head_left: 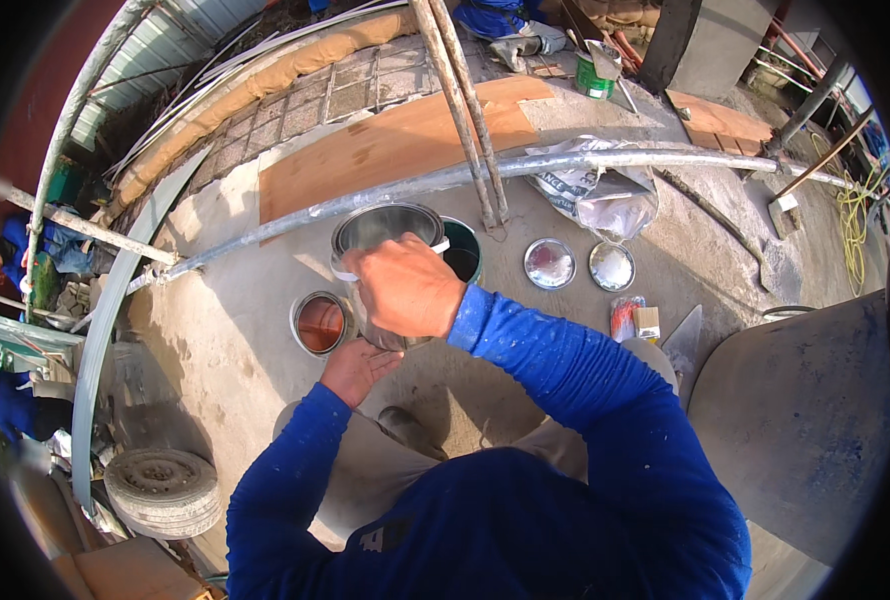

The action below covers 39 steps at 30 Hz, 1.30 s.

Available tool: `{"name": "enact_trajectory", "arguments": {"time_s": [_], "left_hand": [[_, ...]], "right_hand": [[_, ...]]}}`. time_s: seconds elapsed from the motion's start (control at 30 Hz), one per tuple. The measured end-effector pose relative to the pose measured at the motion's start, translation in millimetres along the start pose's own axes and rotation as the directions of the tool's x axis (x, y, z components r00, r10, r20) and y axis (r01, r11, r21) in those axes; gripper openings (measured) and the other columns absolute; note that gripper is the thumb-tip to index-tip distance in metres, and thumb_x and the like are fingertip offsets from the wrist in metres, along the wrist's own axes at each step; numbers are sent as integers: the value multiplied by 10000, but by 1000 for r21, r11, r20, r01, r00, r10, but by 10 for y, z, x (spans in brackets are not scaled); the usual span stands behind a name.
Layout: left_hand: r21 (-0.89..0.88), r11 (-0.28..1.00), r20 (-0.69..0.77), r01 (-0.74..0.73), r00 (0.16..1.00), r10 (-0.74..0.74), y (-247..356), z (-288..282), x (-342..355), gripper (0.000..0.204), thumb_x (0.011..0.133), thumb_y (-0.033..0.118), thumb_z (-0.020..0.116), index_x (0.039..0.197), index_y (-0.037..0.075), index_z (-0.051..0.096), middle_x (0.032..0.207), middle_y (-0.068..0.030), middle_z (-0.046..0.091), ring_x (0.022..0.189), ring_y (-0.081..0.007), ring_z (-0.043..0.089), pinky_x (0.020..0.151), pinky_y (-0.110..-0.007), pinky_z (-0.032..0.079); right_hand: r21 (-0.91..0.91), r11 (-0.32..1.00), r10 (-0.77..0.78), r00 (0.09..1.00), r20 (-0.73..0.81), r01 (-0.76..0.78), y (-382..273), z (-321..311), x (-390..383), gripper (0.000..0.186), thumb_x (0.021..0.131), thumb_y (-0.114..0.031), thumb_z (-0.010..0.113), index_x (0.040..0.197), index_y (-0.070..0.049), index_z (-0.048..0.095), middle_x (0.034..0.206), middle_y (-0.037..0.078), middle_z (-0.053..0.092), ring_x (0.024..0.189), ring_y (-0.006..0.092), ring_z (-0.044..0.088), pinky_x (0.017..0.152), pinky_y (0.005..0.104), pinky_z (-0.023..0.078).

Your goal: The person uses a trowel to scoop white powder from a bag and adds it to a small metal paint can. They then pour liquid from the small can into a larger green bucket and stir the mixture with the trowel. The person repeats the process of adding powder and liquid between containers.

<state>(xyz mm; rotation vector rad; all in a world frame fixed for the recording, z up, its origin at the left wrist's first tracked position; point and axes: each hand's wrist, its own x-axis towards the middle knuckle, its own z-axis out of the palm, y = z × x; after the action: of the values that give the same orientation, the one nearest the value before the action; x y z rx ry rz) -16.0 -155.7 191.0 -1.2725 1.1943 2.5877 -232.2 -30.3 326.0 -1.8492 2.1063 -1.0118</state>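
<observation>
Two hands carry one open tin (385,232) above the concrete floor (215,330). The right hand (405,288) is closed over the tin's near rim and side, knuckles up, while the left hand (355,368) cups it from below, fingers curled under the base. The tin looks tilted away from the person, its grey inside showing and its mouth directly over a dark can (462,252) standing on the floor behind it.

Just left of the hands stands a can of reddish-brown paint (321,322), open. If the tin swings left or slips, I judge it could knock that can over or drip into it. The upper grip rests on a thin rim, likely slick with paint, so a slide there would dump the contents across the floor rather than into the dark can.

Two round lids (550,263) lie farther right, near enough to catch splashes. A pipe (525,168) crosses just beyond the cans; lifting the tin higher could strike it. The person's shoe (405,428) sits right under the work, in the line of any spill.
</observation>
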Motion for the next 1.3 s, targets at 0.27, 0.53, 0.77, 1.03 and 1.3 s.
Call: {"name": "enact_trajectory", "arguments": {"time_s": [0.27,0.53,0.77,1.03,1.3], "left_hand": [[198,978,-163,72,986,-39,148,-325,-256,396,1072,215,496,1377,-29,562,1321,-168,663,1187,-343,668,1067,-492,535],[260,961,-266,89,964,-18,103,-330,-268,399,1080,228,500,1384,-19,573,1267,-141,668,1132,-328,673,1007,-466,569],[317,941,-303,117,953,-16,92,-287,-186,360,1060,200,501,1314,-34,601,1212,-152,675,1063,-311,686,967,-454,581],[311,942,-341,127,940,-14,94,-316,-136,327,1025,205,538,1246,-25,608,1169,-152,657,1021,-325,693,949,-456,584],[312,946,-345,92,939,23,89,-439,-69,321,1010,195,535,1258,-3,580,1192,-143,610,1006,-337,691,939,-479,586]], "right_hand": [[174,984,81,951,-299,-29,-78,851,-233,158,865,-100,636,1005,-33,660,849,168,743,754,368,724,777,470,459],[102,991,102,974,-204,-83,-104,1061,-287,283,746,-122,720,1012,-32,681,894,132,765,822,307,753,819,440,466],[126,977,185,977,-103,-172,12,1069,-336,309,779,-119,697,1069,-19,659,942,149,762,912,319,751,874,461,464],[280,931,276,953,-123,-233,139,1226,-333,255,834,-105,638,1074,-20,655,970,181,757,942,356,740,892,486,452],[310,920,293,946,-140,-239,217,1331,-299,262,843,-117,636,1084,-15,653,986,195,759,947,372,742,902,504,449]]}}
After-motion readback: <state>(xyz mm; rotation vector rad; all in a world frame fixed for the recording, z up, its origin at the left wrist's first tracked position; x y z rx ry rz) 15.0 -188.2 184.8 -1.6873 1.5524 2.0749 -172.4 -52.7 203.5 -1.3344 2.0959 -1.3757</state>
